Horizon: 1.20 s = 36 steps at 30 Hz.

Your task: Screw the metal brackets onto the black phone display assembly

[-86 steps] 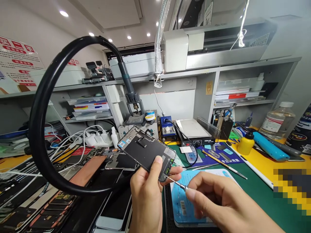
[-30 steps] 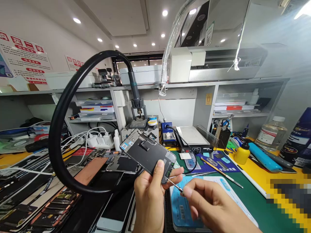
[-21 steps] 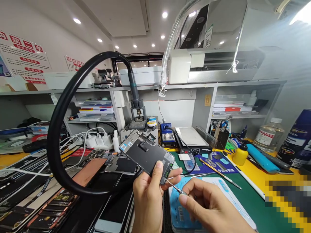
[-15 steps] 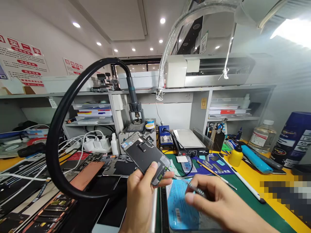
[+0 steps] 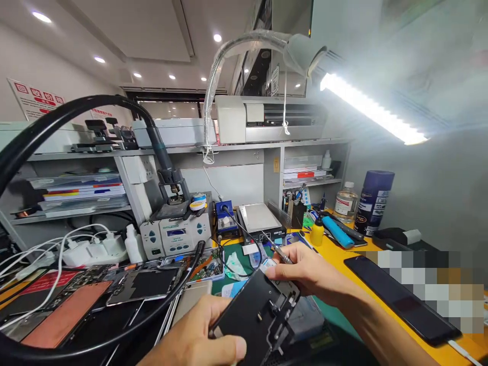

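My left hand (image 5: pixel 213 330) is closed around the lower end of a phone screen (image 5: pixel 249 310), its thumb across the black back. The screen is tilted, with metal brackets and flex parts along its right side. At the screen's upper end, my right hand (image 5: pixel 301 269) grips a slim metal tool with a knurled grip (image 5: pixel 281 254). Its thin tip points up and left, away from the screen; I cannot tell whether it is a blade or a driver. The right thumb touches the screen's upper edge. Below the screen lies a partly hidden grey case (image 5: pixel 305 317).
A thick black hose (image 5: pixel 150 325) loops across the left side. Behind stand a rework station (image 5: pixel 177 236), a parts tray (image 5: pixel 208 267) and a heating plate (image 5: pixel 261 218). A phone (image 5: pixel 400 300) with a white cable lies right. A yellow bottle (image 5: pixel 316 232) stands farther back.
My view has turned to the right. The phone screen has come lower and nearer, turned to a new angle. My right hand with the tool has moved up to the screen's upper end.
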Available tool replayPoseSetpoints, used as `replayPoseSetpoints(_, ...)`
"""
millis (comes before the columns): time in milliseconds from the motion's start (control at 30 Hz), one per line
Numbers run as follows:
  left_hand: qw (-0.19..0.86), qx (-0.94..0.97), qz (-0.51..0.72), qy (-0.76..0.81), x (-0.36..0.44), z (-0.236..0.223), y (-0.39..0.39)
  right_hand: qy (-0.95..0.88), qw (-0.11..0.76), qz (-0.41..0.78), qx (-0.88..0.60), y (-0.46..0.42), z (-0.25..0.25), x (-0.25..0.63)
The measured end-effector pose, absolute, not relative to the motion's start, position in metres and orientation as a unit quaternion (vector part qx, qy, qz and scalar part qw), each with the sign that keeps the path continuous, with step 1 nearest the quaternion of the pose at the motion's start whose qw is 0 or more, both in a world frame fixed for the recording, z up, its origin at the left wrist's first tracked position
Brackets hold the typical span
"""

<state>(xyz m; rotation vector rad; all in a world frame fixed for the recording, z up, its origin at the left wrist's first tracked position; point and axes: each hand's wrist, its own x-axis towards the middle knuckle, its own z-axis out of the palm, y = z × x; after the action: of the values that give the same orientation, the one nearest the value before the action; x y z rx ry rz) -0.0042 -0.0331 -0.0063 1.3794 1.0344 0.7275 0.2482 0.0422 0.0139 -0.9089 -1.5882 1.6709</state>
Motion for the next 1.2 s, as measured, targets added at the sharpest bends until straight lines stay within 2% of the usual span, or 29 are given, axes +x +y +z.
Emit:
replayPoseSetpoints(67,0.619,0.565,0.344,0.425,-0.001,-0.002,-0.023,-0.594,0.329,0.640,-0.358,0.045,0.014,0.250)
replayPoseSetpoints(200,0.556,0.453,0.484,0.501,-0.002,0.005,-0.010,-0.566,0.309,0.668,-0.371,0.049,0.014,0.251)
replayPoseSetpoints(333,0.588,0.351,0.617,0.387,0.004,0.008,-0.013,-0.501,0.276,0.726,-0.381,0.041,0.009,0.237)
replayPoseSetpoints(567,0.698,0.365,0.489,0.374,0.035,0.001,-0.027,-0.385,0.275,0.776,-0.416,0.025,0.001,0.206)
replayPoseSetpoints(800,0.726,0.278,0.485,0.400,0.037,-0.006,-0.024,-0.353,0.277,0.793,-0.413,0.017,-0.002,0.202)
replayPoseSetpoints(1200,0.713,0.304,0.482,0.408,0.037,-0.005,-0.028,-0.333,0.272,0.806,-0.408,0.020,-0.007,0.202)
